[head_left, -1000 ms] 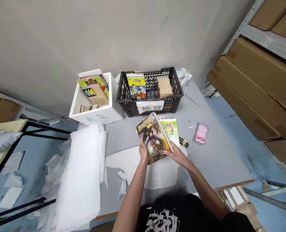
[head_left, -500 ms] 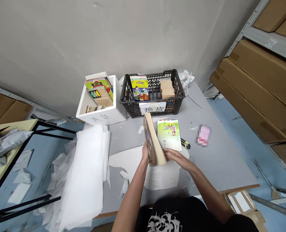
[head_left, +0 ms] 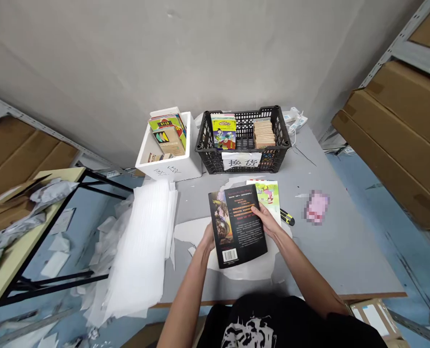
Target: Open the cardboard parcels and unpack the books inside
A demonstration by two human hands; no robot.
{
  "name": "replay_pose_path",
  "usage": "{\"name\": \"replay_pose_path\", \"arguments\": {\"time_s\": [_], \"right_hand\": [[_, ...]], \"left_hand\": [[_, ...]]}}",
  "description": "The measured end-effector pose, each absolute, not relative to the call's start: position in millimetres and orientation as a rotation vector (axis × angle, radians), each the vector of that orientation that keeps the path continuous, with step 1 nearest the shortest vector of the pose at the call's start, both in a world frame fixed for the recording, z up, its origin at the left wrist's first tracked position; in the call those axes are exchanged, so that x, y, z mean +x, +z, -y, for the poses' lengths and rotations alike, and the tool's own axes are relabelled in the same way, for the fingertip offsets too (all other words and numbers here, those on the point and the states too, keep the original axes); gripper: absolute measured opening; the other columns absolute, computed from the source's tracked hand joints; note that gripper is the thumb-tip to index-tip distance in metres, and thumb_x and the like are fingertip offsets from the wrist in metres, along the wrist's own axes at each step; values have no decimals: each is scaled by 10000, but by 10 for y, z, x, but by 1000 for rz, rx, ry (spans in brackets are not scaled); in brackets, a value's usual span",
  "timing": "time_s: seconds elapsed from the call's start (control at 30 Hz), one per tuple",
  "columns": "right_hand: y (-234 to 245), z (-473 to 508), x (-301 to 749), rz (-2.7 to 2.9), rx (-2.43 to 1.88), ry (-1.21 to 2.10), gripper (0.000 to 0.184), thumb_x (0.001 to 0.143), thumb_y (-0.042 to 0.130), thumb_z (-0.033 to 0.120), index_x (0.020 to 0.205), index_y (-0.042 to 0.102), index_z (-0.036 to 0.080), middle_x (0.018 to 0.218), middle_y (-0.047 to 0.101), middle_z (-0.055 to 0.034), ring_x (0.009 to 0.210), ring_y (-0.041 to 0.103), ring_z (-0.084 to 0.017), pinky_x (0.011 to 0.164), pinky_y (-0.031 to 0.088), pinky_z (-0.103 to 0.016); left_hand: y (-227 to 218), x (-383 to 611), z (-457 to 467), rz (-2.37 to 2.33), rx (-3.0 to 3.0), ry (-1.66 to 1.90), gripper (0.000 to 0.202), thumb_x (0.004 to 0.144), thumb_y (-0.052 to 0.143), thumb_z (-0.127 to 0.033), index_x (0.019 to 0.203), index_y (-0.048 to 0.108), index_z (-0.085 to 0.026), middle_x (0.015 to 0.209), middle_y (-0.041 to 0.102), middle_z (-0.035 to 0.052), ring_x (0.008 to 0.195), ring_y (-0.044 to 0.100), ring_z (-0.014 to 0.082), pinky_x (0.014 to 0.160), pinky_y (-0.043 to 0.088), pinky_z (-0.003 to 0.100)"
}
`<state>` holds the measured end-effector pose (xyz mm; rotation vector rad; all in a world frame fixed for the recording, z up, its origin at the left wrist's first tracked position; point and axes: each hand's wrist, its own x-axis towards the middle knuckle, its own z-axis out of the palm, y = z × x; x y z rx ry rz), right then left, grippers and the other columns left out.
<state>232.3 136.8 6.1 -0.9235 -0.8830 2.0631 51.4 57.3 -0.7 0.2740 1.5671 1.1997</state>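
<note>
A black paperback book (head_left: 242,229) is held above the table, its back cover with a barcode facing me. My left hand (head_left: 208,237) grips its left edge, the fingers partly hidden behind it. At the right edge my right hand (head_left: 265,218) holds on, with fingertips on the cover. Partly covered by this book, a green and white thin book (head_left: 273,198) lies on the table. Beside that thin book is a yellow and black utility knife (head_left: 287,217). Underneath spreads a torn white sheet (head_left: 193,232).
A white foam box (head_left: 178,169) and a black plastic crate (head_left: 244,165), both with books, stand along the wall. White foam sheets (head_left: 138,251) are stacked at the table's left. A blurred pink item (head_left: 317,207) lies right. Cardboard boxes (head_left: 392,145) fill the right shelf.
The black book has turned from edge-on to showing its back cover flat toward me. My right hand has shifted from its lower edge up to its right side. The view has swung slightly left.
</note>
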Motion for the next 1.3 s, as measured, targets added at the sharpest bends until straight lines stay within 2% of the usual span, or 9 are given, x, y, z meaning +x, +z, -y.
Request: {"name": "replay_pose_path", "arguments": {"time_s": [0.17,0.27,0.4,0.6,0.77,0.87,1.03,1.13,1.3], "right_hand": [[39,-1318,2327,1016,-1086,1912,390,706,699,492,961,554,234,963,695,-18,829,654,-202,747,517,-346],[-21,-1315,2285,1128,-1166,1725,369,733,661,504,956,532,240,974,685,-22,889,636,-214,779,506,-361],[7,-1343,2309,1268,-1218,1557,374,754,634,510,987,520,240,1001,673,-37,947,614,-232,815,489,-380],[100,-1277,2399,1176,-1009,1826,350,785,640,462,1040,526,251,1109,654,-35,1027,604,-225,877,483,-377],[-76,-1247,2423,972,-941,1884,449,763,676,461,1157,548,289,1239,616,-14,1157,548,-224,990,430,-389],[-178,-1290,2439,860,-918,2004,499,711,723,481,1157,579,309,1194,650,1,1144,566,-235,996,432,-408],[-220,-1354,2430,734,-913,2145,489,654,769,480,1080,632,284,1107,697,3,1054,625,-231,971,461,-402],[-214,-1385,2364,679,-931,2165,460,664,761,469,1059,637,268,1025,719,4,978,658,-223,917,495,-392],[-284,-1501,2113,636,-1022,2061,431,687,731,460,1033,607,234,961,723,0,908,672,-210,867,513,-387]], "left_hand": [[85,418,-470,-1426,389,1279,494,776,579,-576,1078,632,-188,1025,701,116,967,657,243,847,511,377],[76,557,-535,-1692,637,1354,417,758,635,-491,1049,628,-193,1090,685,91,1057,610,243,912,454,348],[107,600,-610,-1835,777,1311,354,779,601,-467,991,629,-184,1004,698,79,980,628,238,839,458,316],[342,364,-822,-1812,931,1459,285,824,542,-425,985,555,-190,949,649,45,894,600,179,790,447,263],[601,470,-921,-2020,1143,1335,238,894,425,-421,996,477,-213,858,574,4,781,546,153,724,399,259],[709,570,-908,-2044,1191,1301,242,938,302,-414,927,447,-221,761,505,-21,698,494,140,670,364,258],[790,538,-952,-1924,1062,1445,329,918,334,-495,736,370,-224,686,375,-37,639,402,121,617,347,240],[694,437,-917,-1874,912,1426,399,861,387,-598,734,391,-219,702,417,-36,656,434,119,623,378,235],[158,324,-505,-1802,768,1086,516,721,555,-643,960,539,-187,904,640,36,848,604,193,737,467,292]]}}
